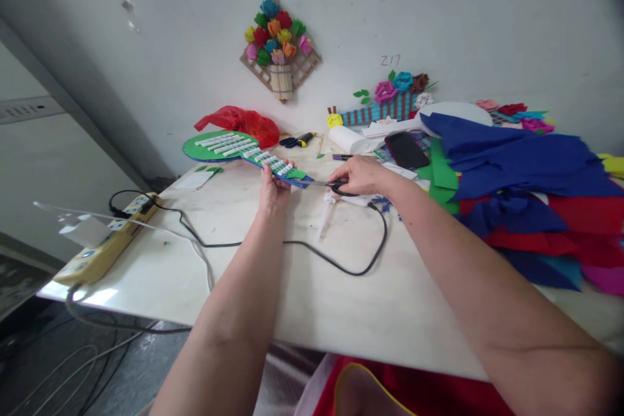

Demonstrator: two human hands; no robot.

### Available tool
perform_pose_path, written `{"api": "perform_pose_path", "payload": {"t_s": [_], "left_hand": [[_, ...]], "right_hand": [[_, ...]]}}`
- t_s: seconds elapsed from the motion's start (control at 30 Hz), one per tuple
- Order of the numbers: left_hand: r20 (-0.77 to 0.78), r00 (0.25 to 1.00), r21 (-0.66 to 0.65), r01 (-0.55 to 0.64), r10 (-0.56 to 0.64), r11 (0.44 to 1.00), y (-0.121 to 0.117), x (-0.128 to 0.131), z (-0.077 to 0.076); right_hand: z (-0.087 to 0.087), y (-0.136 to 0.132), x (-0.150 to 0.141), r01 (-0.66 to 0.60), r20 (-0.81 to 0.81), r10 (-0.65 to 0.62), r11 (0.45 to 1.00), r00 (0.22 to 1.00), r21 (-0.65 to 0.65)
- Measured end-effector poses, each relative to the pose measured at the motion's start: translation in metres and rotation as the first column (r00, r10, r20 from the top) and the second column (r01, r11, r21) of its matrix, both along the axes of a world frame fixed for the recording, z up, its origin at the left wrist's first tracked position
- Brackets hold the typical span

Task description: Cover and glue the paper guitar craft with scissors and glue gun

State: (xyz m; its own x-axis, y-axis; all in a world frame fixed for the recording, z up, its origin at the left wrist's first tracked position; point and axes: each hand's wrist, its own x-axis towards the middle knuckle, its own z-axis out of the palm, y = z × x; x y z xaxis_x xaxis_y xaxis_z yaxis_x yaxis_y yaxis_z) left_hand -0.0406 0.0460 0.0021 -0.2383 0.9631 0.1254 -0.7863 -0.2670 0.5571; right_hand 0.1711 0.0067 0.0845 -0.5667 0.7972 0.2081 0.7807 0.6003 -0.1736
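Note:
My left hand [273,186] grips the narrow blue end of a paddle-shaped foam craft [229,147], green with rows of white strips, held above the white table [302,299]. My right hand [358,175] is closed around the black handles of scissors [325,184], whose blades point left and meet the craft's blue tip next to my left fingers. A small white foam scrap [325,216] lies just below the scissors on the table.
A black cable [341,260] loops under my hands from a power strip [110,240] at the left edge. Blue, red and green foam sheets [517,182] pile up on the right with a phone [406,149]. Second scissors [297,140], a red bag [244,122], paper-flower crafts behind.

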Motion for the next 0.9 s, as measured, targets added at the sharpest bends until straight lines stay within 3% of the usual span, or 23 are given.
{"api": "perform_pose_path", "payload": {"t_s": [0.67, 0.9], "left_hand": [[0.019, 1.0, -0.022, -0.006, 0.006, 1.0, -0.0049, 0.0044, 0.0044], [0.023, 1.0, -0.067, -0.003, 0.004, 0.998, -0.006, 0.0068, 0.0066]], "right_hand": [[-0.0064, 0.0009, -0.0046, 0.036, 0.105, -0.051, 0.989, 0.993, 0.146], [-0.0096, 0.003, -0.003, 0.029, 0.104, -0.044, 0.99, 0.994, 0.136]]}}
